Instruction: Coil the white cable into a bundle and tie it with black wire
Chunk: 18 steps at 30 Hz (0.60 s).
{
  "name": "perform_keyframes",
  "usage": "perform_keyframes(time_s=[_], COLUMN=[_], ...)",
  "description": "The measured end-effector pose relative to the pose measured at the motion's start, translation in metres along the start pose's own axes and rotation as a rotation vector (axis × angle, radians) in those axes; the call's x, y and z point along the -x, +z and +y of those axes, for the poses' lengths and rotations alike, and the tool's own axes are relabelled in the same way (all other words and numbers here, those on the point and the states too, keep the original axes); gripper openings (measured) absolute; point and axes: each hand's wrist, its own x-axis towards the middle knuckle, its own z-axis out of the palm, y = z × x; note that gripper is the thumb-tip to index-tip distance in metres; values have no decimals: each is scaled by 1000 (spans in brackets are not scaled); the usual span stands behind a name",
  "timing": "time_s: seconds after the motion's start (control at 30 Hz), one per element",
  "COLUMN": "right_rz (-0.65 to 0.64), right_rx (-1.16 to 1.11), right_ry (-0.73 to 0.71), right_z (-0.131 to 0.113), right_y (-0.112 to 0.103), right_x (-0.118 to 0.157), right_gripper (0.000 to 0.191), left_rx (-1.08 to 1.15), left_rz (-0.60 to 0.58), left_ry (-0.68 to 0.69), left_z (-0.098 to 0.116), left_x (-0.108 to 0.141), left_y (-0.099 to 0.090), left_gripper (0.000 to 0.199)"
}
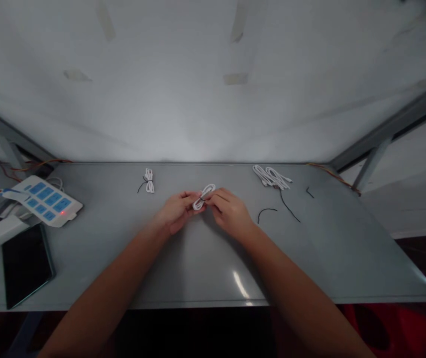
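I have the coiled white cable [209,189] over the table's [205,268] middle, gripped at its left side by the left hand's [177,209] fingers; the right hand's [231,210] fingers pinch narrowly at the black tie [202,199] around it. Its upper loop pokes out between both sets of fingertips, toward the table's far edge.

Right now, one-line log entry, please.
left hand: holding white cable bundle; right hand: at its black tie; table: tied bundle left, white cables right
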Motion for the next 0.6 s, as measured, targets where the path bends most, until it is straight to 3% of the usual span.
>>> perform_keyframes(time_s=[0.17,0.3,0.5,0.6], right_rz=[102,94,80,48], right_rx=[-81,-132,-149,-106], right_ry=[-4,21,-2,-33], right_z=[-2,-6,-11,-13], right_y=[-3,-5,-5,-4], right_x=[2,4,4,4], right_gripper=[20,20,21,22], left_rx=[93,102,72,34], left_rz=[-175,-157,-182,-220], left_ry=[-122,-217,-256,-248], left_z=[6,11,9,4], left_x=[3,5,7,4], left_y=[-5,-6,-11,-13], left_gripper=[12,13,7,16])
